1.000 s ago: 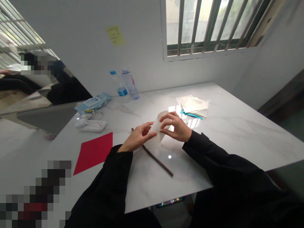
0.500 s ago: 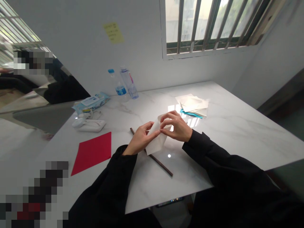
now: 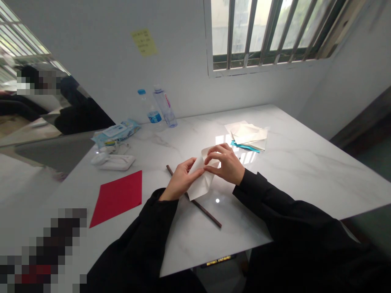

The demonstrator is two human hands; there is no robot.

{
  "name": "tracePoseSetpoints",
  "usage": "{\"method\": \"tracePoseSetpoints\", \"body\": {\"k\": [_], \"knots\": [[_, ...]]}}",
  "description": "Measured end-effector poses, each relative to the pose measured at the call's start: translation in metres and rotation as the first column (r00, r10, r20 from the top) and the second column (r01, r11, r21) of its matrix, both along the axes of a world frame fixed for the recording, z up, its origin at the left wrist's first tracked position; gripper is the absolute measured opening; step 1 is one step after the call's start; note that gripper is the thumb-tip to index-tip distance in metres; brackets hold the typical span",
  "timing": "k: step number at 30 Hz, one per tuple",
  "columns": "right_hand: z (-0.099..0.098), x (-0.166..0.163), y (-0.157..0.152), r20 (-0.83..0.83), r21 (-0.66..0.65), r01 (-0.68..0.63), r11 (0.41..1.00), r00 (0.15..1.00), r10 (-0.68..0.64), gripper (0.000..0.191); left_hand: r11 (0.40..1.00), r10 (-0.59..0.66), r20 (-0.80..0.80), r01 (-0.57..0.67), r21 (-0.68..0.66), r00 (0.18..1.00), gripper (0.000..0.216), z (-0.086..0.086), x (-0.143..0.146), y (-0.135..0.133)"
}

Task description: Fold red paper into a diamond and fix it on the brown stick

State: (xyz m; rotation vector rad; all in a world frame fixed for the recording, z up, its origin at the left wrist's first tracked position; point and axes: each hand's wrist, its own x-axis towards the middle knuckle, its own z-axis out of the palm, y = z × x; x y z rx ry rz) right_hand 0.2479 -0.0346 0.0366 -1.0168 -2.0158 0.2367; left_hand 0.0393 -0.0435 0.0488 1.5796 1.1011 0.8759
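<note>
A cream-white piece of folded paper (image 3: 198, 187) is held up over the table, between my two hands. My left hand (image 3: 183, 177) grips its left side, thumb on the near face and fingers behind. With thumb and fingertips, my right hand (image 3: 226, 162) pinches the paper near its middle, close to the left thumb. Below them a thin dark brown stick (image 3: 204, 209) lies slantwise on the table, partly hidden by the left hand and the paper. To the left, a red square sheet of paper (image 3: 119, 197) lies flat.
Cream and blue papers (image 3: 249, 136) lie stacked at the back right of the marble-patterned table (image 3: 305, 175). Two plastic bottles (image 3: 165, 108) stand against the wall. A wipes pack (image 3: 117, 132) and a white device (image 3: 116, 162) lie at the left. Another person (image 3: 82, 106) is beyond the partition.
Both hands keep their hold on the paper, with only a slight shift of the fingers. The paper's lower part now shows a clearer crease. The view has moved slightly.
</note>
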Motion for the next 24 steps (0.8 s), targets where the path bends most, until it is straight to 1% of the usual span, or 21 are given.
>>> {"method": "tracePoseSetpoints", "body": {"k": [3, 6, 9, 11, 13, 16, 18, 19, 21, 22, 24], "knots": [[0.000, 0.000, 0.000, -0.021, 0.010, 0.007, 1.000, 1.000, -0.006, 0.010, 0.999, -0.009, 0.030, 0.010, -0.038, 1.000, 0.042, -0.001, -0.001, 0.000], [0.001, 0.001, 0.000, -0.035, 0.015, 0.010, 1.000, 0.999, -0.009, 0.010, 0.996, -0.003, 0.068, 0.009, -0.094, 0.998, 0.050, -0.003, -0.001, 0.001], [0.001, 0.001, 0.000, -0.032, 0.016, 0.015, 1.000, 0.999, -0.014, 0.009, 0.983, 0.061, 0.145, -0.035, -0.179, 0.988, 0.060, -0.006, 0.001, 0.001], [0.000, 0.000, 0.000, -0.040, 0.012, 0.050, 0.999, 0.998, -0.049, 0.012, 0.974, 0.103, 0.211, -0.055, -0.221, 0.972, 0.063, -0.007, 0.003, 0.001], [-0.002, 0.000, 0.000, -0.064, 0.010, 0.110, 0.994, 0.992, -0.109, 0.028, 0.969, 0.124, 0.270, -0.058, -0.239, 0.955, 0.062, -0.008, 0.005, 0.001], [-0.006, 0.000, 0.002, -0.117, 0.002, 0.207, 0.978, 0.972, -0.206, 0.065, 0.965, 0.133, 0.305, -0.052, -0.258, 0.943, 0.060, -0.007, 0.006, 0.000], [-0.009, 0.000, 0.004, -0.161, -0.036, 0.241, 0.970, 0.956, -0.244, 0.085, 0.960, 0.146, 0.311, -0.058, -0.275, 0.939, 0.060, -0.007, 0.005, 0.000], [-0.010, 0.000, 0.005, -0.187, -0.076, 0.238, 0.968, 0.950, -0.249, 0.093, 0.956, 0.157, 0.317, -0.064, -0.286, 0.935, 0.060, -0.008, 0.005, 0.000], [-0.012, -0.001, 0.007, -0.249, -0.208, 0.195, 0.959, 0.937, -0.244, 0.108, 0.947, 0.185, 0.339, -0.075, -0.313, 0.923, 0.061, -0.010, 0.004, 0.001], [-0.012, -0.002, 0.007, -0.284, -0.294, 0.161, 0.942, 0.926, -0.247, 0.114, 0.942, 0.199, 0.353, -0.079, -0.325, 0.914, 0.061, -0.010, 0.004, 0.002], [-0.013, -0.004, 0.008, -0.358, -0.478, 0.073, 0.875, 0.894, -0.270, 0.126, 0.937, 0.214, 0.382, -0.079, -0.340, 0.899, 0.064, -0.012, 0.005, 0.002]]}}
